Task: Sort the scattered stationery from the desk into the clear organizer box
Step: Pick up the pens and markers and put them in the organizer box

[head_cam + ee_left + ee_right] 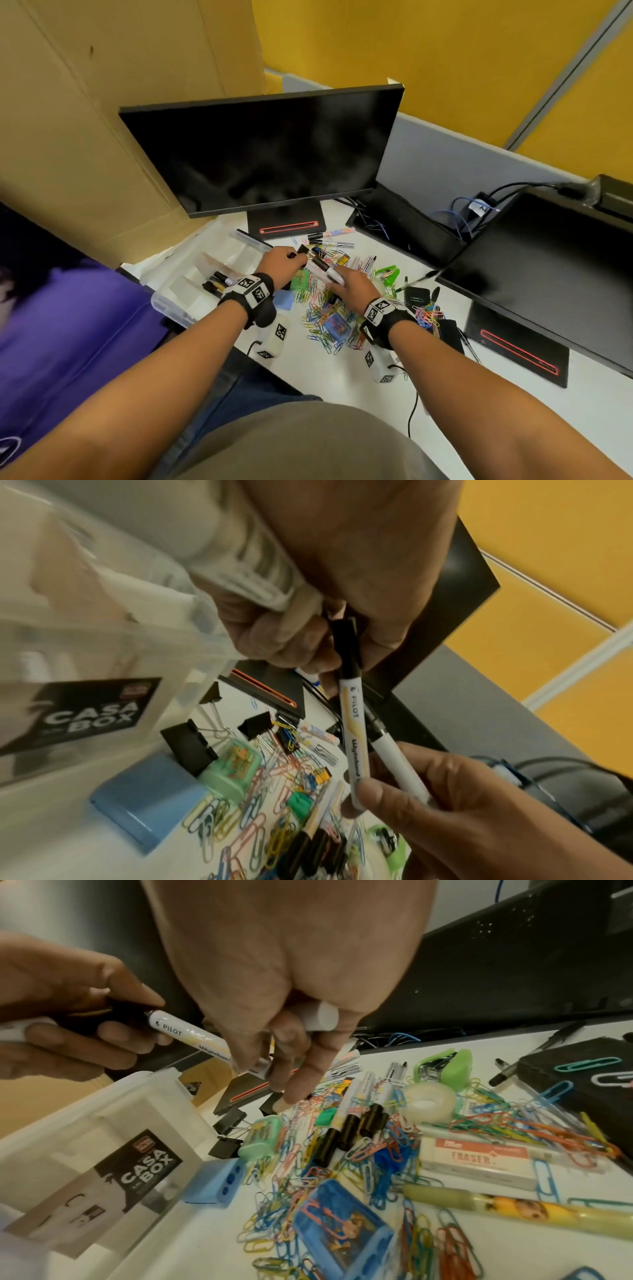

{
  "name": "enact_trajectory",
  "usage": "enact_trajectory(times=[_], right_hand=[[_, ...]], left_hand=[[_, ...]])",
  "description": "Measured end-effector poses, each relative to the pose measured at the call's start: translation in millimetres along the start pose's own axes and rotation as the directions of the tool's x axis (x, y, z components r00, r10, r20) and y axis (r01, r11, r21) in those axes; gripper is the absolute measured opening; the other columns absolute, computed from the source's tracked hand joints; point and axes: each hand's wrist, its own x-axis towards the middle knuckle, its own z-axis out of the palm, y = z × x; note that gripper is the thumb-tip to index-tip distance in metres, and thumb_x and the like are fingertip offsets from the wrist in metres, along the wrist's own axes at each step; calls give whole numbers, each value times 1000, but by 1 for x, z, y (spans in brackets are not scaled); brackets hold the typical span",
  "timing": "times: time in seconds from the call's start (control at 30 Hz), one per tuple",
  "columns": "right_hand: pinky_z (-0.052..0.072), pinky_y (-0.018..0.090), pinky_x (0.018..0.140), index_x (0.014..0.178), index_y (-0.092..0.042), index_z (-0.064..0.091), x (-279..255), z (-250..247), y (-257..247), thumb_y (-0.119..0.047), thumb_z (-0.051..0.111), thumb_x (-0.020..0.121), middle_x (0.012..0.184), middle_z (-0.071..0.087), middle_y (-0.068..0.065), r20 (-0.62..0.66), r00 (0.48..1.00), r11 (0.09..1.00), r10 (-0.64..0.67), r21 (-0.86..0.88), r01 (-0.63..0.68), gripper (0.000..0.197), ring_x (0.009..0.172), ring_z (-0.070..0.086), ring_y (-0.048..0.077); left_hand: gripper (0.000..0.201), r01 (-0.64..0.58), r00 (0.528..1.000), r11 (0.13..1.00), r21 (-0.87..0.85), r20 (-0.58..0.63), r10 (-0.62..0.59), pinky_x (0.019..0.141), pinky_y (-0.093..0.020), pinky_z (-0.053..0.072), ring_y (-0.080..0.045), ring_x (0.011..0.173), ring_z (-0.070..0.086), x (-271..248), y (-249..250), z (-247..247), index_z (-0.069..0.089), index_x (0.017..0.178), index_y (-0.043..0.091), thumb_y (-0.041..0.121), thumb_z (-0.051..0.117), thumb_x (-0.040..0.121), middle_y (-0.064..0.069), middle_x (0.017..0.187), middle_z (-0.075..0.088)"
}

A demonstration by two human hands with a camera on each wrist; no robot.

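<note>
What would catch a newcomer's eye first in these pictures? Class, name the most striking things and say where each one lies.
First, the bright heap of coloured paper clips spread over the white desk in front of the person. Just above the heap, the left hand and right hand both hold one white Pilot marker. The clear organizer box sits at the left of the heap, with the dark monitor behind.

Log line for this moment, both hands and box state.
left hand: grips Pilot marker | right hand: holds same marker's other end | organizer box: markers inside | paper clips: scattered
</note>
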Motion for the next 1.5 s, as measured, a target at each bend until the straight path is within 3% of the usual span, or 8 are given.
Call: enact_trajectory(times=[0.13,0.23,0.4,0.63,0.9,1.0,1.37,1.5], right_hand=[[41,28,73,123,-14,58,5,1,-27,-31,58,97,109,66,6,11,994,994,-105,39,104,31,91,59,20],[41,29,69,116,-12,61,13,3,-52,-31,57,98,99,66,6,7,987,986,-161,42,161,27,84,58,20],[35,28,61,100,-8,62,25,16,-94,-32,56,98,85,63,7,37,974,975,-222,41,220,25,74,55,20],[49,33,68,97,-15,63,34,39,-136,-34,58,94,89,66,8,129,964,965,-232,-93,245,19,80,61,26],[48,31,68,99,-13,65,43,64,-169,-34,56,95,91,66,8,144,972,931,-185,-290,220,23,83,65,29],[53,36,74,104,-12,65,47,74,-182,-37,57,95,96,67,8,133,972,909,-195,-347,230,28,85,65,29],[46,33,69,109,-10,64,60,98,-199,-16,53,96,101,69,12,210,953,770,-216,-564,299,18,94,68,31],[49,34,79,109,-9,65,62,103,-200,-16,50,98,107,68,12,261,948,759,-184,-575,306,20,99,66,30]], left_hand=[[37,64,992,997,-53,-101,-69,71,-34,46,-28,78,61,-1,-18,-24,66,84,3,38,55,92,-12,81,66],[31,105,978,988,-110,-169,-123,75,-34,48,-24,79,60,-5,-37,-45,68,86,10,37,55,94,-5,80,66],[28,243,889,955,-170,-356,-290,74,-31,43,-26,85,56,-12,-80,-78,62,94,14,41,55,94,-5,90,62],[17,392,832,910,-133,-370,-413,75,-34,47,-29,86,60,-24,-127,-100,60,95,16,31,52,94,-10,96,64],[8,418,834,899,-129,-338,-436,71,-30,42,-28,83,58,-31,-151,-105,59,94,13,16,52,91,-11,93,64],[9,415,838,901,-130,-331,-434,71,-30,46,-29,84,60,-29,-154,-104,59,91,15,17,50,91,-10,92,65],[12,369,868,923,-109,-313,-385,73,-35,56,-26,77,64,-28,-158,-108,59,89,17,17,48,90,-7,87,68],[11,369,868,921,-123,-309,-389,70,-34,55,-27,75,63,-29,-157,-109,58,89,17,19,47,91,-8,84,66]])
